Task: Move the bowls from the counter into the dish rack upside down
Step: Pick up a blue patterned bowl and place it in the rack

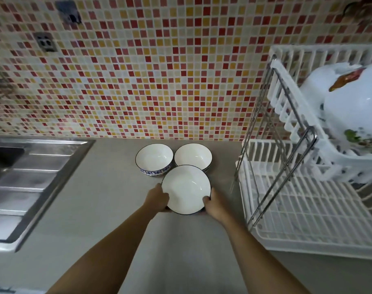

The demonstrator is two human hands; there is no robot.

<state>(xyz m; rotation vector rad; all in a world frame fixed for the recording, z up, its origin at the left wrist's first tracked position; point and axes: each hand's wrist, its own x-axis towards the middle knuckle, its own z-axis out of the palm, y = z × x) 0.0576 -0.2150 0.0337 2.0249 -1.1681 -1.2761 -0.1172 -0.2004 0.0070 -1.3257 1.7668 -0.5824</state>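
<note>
Hands both clamped on nearest white ceramic bowl w/ dark rim [186, 188]: left hand [158, 198] on its left edge, right hand [212, 205] on its right, bowl upright, at or just off grey counter [96, 209]. Beyond the grip, two more rim-up bowls, blue-patterned white bowl [154, 159] and plain white bowl [193, 157], untouched. Lower tier of white plastic dish rack w/ chrome frame [303, 204], right of grip, looks bare; upper tier holds large white dishes [350, 98]. So approx nothing done, three to go. Watch chrome legs near rack's edge; open counter nearer the body.
</note>
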